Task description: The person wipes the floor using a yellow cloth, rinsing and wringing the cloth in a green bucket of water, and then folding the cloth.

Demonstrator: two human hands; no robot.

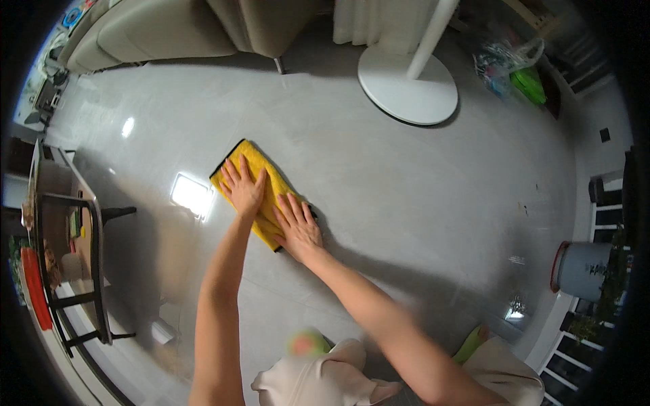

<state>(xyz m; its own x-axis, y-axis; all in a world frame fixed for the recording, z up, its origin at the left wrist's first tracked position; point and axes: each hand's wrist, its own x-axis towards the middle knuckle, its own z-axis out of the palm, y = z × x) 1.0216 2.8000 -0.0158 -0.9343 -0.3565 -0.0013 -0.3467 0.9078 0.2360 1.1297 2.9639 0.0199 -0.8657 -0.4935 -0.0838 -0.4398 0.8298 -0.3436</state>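
A folded yellow cloth [266, 218] with black edging lies on the grey, glossy floor [401, 188]. My left hand [244, 188] presses flat on its upper part, fingers spread. Flat on the lower right part rests my right hand [299, 228], its fingers a little apart and its heel near the cloth's edge. Neither hand is closed around the cloth. Both forearms reach forward from the bottom of the view, above my bent knees in light trousers [315, 375].
Ahead stands a beige sofa [162, 35] beside a white round stand base [406, 96]. A black-framed table [96, 254] is at left. Plastic bags [508, 66] lie far right, and a grey plant pot [581, 269] stands near the right wall. Light reflects off the floor.
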